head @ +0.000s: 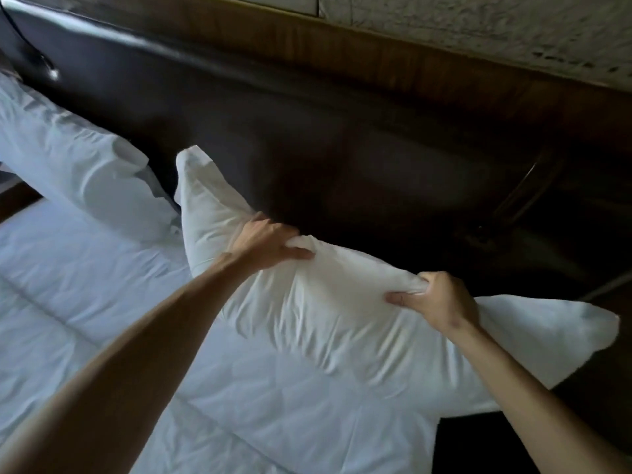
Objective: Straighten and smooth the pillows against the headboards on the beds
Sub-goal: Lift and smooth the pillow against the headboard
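Observation:
A white pillow (342, 323) stands on its long edge on the bed, leaning toward the dark padded headboard (359, 159). My left hand (270, 242) pinches the pillow's top edge left of its middle. My right hand (439, 301) grips a bunch of the same top edge further right. The pillow's right corner sticks out past the bed's edge. A second white pillow (78, 169) leans against the headboard at the left, untouched.
A white quilted duvet (102, 302) covers the bed below the pillows. A wood panel (376, 53) and a textured pale wall (496, 25) rise above the headboard. Dark floor (478, 443) shows right of the bed. A metal fitting (523, 189) is mounted at the headboard's right.

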### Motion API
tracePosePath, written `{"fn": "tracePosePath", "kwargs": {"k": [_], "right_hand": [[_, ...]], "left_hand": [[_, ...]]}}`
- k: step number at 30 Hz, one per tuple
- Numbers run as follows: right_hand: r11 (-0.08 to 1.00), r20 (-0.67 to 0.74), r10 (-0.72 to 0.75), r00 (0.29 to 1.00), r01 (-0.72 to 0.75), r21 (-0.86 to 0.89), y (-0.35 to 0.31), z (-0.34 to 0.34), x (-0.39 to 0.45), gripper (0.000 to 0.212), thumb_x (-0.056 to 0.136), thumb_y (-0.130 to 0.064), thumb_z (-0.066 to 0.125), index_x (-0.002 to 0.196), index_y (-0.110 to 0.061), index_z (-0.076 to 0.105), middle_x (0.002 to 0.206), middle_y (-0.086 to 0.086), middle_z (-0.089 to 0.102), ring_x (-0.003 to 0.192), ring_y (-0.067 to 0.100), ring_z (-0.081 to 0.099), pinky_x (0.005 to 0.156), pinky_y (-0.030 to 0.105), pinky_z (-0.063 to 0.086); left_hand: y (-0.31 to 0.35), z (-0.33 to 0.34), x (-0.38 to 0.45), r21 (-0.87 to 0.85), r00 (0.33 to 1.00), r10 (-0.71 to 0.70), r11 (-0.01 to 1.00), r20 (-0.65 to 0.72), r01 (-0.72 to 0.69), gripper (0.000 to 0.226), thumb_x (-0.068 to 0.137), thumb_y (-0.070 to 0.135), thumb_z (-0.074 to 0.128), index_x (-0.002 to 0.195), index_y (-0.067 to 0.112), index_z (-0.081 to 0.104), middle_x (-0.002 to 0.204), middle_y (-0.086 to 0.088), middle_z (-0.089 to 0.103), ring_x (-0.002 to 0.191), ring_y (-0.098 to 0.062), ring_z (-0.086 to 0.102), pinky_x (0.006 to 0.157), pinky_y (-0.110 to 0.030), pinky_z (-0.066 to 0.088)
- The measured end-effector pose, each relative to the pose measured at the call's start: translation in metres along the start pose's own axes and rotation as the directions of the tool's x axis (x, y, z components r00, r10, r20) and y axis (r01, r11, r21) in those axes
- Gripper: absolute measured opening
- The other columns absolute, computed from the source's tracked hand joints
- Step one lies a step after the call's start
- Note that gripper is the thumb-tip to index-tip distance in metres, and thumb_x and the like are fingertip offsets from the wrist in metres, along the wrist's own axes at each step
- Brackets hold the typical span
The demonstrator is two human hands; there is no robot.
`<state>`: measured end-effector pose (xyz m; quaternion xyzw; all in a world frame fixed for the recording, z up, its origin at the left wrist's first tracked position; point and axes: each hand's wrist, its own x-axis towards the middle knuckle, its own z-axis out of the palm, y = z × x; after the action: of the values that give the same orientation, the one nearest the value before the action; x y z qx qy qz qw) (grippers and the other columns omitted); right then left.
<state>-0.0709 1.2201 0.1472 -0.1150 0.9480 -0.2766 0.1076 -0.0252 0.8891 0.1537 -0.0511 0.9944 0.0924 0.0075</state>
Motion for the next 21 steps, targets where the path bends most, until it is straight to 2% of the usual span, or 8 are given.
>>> {"fn": "tracePosePath", "kwargs": {"k": [3, 6, 8, 11, 14, 16, 18, 21], "right_hand": [[0.978, -0.157, -0.005, 0.988, -0.028, -0.207, 0.016, 0.027, 0.012, 0.068, 0.066, -0.077, 0.070, 0.066, -0.017, 0.038, 0.067, 0.003, 0.062, 0.070, 0.031, 0.064, 0.058, 0.037, 0.041], [0.941, -0.342, -0.068, 0.937, -0.054, -0.334, 0.020, 0.047, 0.013, 0.053, 0.074, -0.065, 0.072, 0.083, -0.018, 0.048, 0.092, 0.011, 0.065, 0.093, 0.036, 0.063, 0.075, 0.044, 0.047], [0.913, -0.419, -0.107, 0.902, -0.077, -0.400, 0.022, 0.046, 0.010, 0.048, 0.079, -0.052, 0.075, 0.100, -0.016, 0.052, 0.103, 0.012, 0.060, 0.102, 0.037, 0.057, 0.085, 0.049, 0.045], [0.868, -0.525, -0.214, 0.824, -0.087, -0.489, 0.021, 0.046, -0.006, 0.041, 0.087, -0.021, 0.070, 0.123, -0.014, 0.053, 0.124, 0.013, 0.055, 0.113, 0.037, 0.052, 0.102, 0.059, 0.040], [0.880, -0.480, -0.350, 0.805, 0.107, -0.463, -0.006, 0.075, -0.025, 0.056, 0.081, -0.001, 0.060, 0.136, -0.008, 0.053, 0.141, 0.013, 0.054, 0.131, 0.032, 0.046, 0.114, 0.061, 0.033], [0.874, -0.385, -0.387, 0.838, 0.200, -0.442, -0.015, 0.098, -0.031, 0.054, 0.090, -0.015, 0.060, 0.143, -0.010, 0.050, 0.149, 0.007, 0.052, 0.142, 0.024, 0.045, 0.119, 0.058, 0.028], [0.878, -0.380, -0.367, 0.849, 0.181, -0.443, -0.002, 0.103, -0.029, 0.052, 0.101, -0.039, 0.050, 0.146, -0.012, 0.050, 0.153, 0.004, 0.050, 0.143, 0.019, 0.045, 0.121, 0.053, 0.028], [0.843, -0.414, -0.353, 0.839, 0.094, -0.530, 0.048, 0.086, -0.028, 0.065, 0.099, -0.058, 0.048, 0.148, -0.015, 0.048, 0.155, 0.001, 0.048, 0.143, 0.018, 0.046, 0.120, 0.047, 0.032]], "left_hand": [[-0.003, 0.027, 0.017, 0.085, 0.996, 0.077, 0.994, -0.049, -0.072, 0.060, 0.079, 0.074, 0.055, 0.113, 0.026, 0.065, 0.111, -0.005, 0.069, 0.112, -0.026, 0.058, 0.101, -0.036, 0.033], [-0.006, 0.045, 0.023, 0.156, 0.979, 0.134, 0.982, -0.154, -0.110, 0.044, 0.085, 0.050, 0.067, 0.112, 0.016, 0.060, 0.109, -0.007, 0.063, 0.107, -0.033, 0.058, 0.097, -0.045, 0.040], [-0.010, 0.047, 0.020, 0.165, 0.969, 0.107, 0.984, -0.223, -0.071, 0.039, 0.087, 0.034, 0.067, 0.122, 0.017, 0.060, 0.118, -0.008, 0.059, 0.114, -0.033, 0.056, 0.102, -0.047, 0.039], [0.005, 0.048, 0.004, 0.098, 0.924, 0.090, 0.993, -0.371, -0.058, 0.052, 0.082, 0.008, 0.058, 0.133, 0.016, 0.057, 0.129, -0.009, 0.059, 0.121, -0.031, 0.054, 0.107, -0.045, 0.038], [0.050, 0.061, -0.009, 0.065, 0.862, 0.305, 0.950, -0.405, -0.305, 0.043, 0.093, 0.016, 0.048, 0.134, 0.017, 0.058, 0.132, -0.004, 0.063, 0.122, -0.025, 0.057, 0.106, -0.041, 0.043], [0.068, 0.075, -0.007, 0.097, 0.840, 0.413, 0.909, -0.351, -0.406, 0.038, 0.102, 0.030, 0.045, 0.137, 0.021, 0.057, 0.138, 0.000, 0.061, 0.126, -0.019, 0.056, 0.109, -0.040, 0.041], [0.058, 0.084, 0.004, 0.123, 0.876, 0.377, 0.926, -0.300, -0.356, 0.041, 0.105, 0.038, 0.038, 0.140, 0.024, 0.055, 0.140, 0.001, 0.060, 0.129, -0.019, 0.055, 0.113, -0.042, 0.037], [0.010, 0.087, 0.015, 0.227, 0.926, 0.302, 0.941, -0.226, -0.251, 0.048, 0.105, 0.045, 0.027, 0.139, 0.022, 0.054, 0.137, -0.002, 0.063, 0.128, -0.025, 0.057, 0.114, -0.044, 0.031]]}}
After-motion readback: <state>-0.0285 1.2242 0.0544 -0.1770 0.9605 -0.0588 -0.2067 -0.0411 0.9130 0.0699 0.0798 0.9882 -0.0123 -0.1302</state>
